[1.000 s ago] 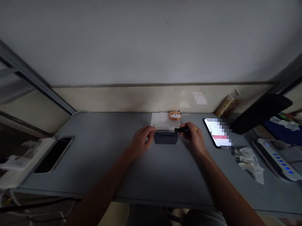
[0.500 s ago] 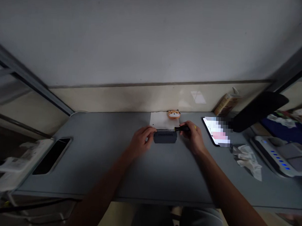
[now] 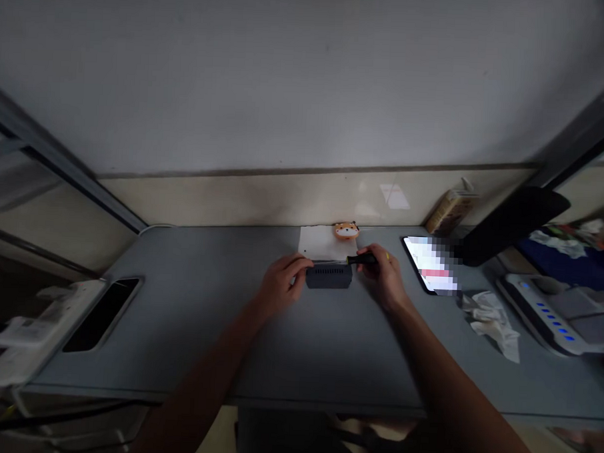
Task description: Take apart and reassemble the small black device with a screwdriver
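Note:
A small dark grey box point(image 3: 328, 278) with a row of vent slots along its upper edge stands on the desk in front of me. My left hand point(image 3: 283, 279) is closed at its left end, fingertips at the top left corner. In my right hand point(image 3: 382, 275) is a screwdriver point(image 3: 361, 258), gripped by its black and yellow handle. Its thin metal shaft points left along the top of the box, toward my left fingertips. Where the tip meets the box is too small to make out. Behind the box lies a white sheet of paper point(image 3: 317, 240).
An orange animal-face case point(image 3: 346, 231) sits on the paper's right side. To the right are a lit phone point(image 3: 425, 262), crumpled tissue point(image 3: 492, 325), a drink carton point(image 3: 451, 210) and a white device with blue lights point(image 3: 538, 310). A dark phone point(image 3: 102, 314) lies at left.
The whole view has shifted slightly. Both hands, the screwdriver and the box keep nearly the same positions relative to each other. My legs below the desk have moved.

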`<action>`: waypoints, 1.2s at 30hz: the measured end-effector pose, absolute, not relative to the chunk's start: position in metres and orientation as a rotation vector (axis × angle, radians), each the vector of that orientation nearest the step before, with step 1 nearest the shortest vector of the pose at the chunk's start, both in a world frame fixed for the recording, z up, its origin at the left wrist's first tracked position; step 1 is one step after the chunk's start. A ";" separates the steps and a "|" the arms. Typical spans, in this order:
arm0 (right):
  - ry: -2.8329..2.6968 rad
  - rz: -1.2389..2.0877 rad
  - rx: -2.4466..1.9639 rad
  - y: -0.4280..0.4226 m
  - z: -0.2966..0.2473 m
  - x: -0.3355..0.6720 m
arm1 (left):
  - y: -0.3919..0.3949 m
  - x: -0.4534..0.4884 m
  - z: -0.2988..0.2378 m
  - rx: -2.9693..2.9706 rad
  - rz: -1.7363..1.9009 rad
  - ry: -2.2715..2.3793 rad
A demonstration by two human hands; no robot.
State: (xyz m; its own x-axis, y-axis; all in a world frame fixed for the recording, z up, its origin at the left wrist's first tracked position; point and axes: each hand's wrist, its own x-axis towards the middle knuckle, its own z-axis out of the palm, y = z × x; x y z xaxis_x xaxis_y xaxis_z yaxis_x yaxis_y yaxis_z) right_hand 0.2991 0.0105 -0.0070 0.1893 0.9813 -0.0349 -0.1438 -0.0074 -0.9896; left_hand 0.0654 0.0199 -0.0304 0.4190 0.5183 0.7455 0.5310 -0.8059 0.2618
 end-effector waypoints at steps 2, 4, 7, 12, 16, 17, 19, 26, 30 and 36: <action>-0.942 1.145 -1.190 0.011 -0.008 0.300 | 0.020 0.065 -0.031 -2.638 -1.366 -0.982; -0.924 1.145 -1.186 0.012 -0.008 0.300 | 0.020 0.064 -0.032 -2.636 -1.361 -0.989; -0.911 1.154 -1.195 0.012 -0.008 0.300 | 0.020 0.064 -0.033 -2.632 -1.381 -1.019; -0.941 1.175 -1.166 0.012 -0.008 0.299 | 0.020 0.063 -0.033 -2.640 -1.423 -1.075; -0.927 1.172 -1.178 0.012 -0.007 0.298 | 0.019 0.064 -0.030 -2.621 -1.433 -1.062; -0.917 1.166 -1.186 0.012 -0.007 0.298 | 0.019 0.064 -0.028 -2.630 -1.427 -1.062; -0.891 1.151 -1.208 0.013 -0.008 0.299 | 0.017 0.063 -0.025 -2.693 -1.373 -1.063; -0.882 0.993 -1.308 0.020 -0.014 0.306 | 0.006 0.071 -0.025 -2.836 -1.199 -0.962; -0.997 0.953 -1.352 0.021 -0.017 0.308 | -0.009 0.087 -0.031 -2.834 -1.191 -0.818; -1.166 0.951 -1.409 0.020 -0.020 0.306 | -0.025 0.101 -0.031 -2.859 -1.143 -0.689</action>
State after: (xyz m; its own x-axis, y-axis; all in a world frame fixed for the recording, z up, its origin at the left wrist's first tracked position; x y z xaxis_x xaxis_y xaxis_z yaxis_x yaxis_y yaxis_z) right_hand 0.3063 0.0195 -0.0196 0.2156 0.9759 0.0349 0.1619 -0.0005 -0.9868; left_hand 0.1006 -0.0254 -0.0305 0.6424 0.4006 0.6533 0.3906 -0.9046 0.1707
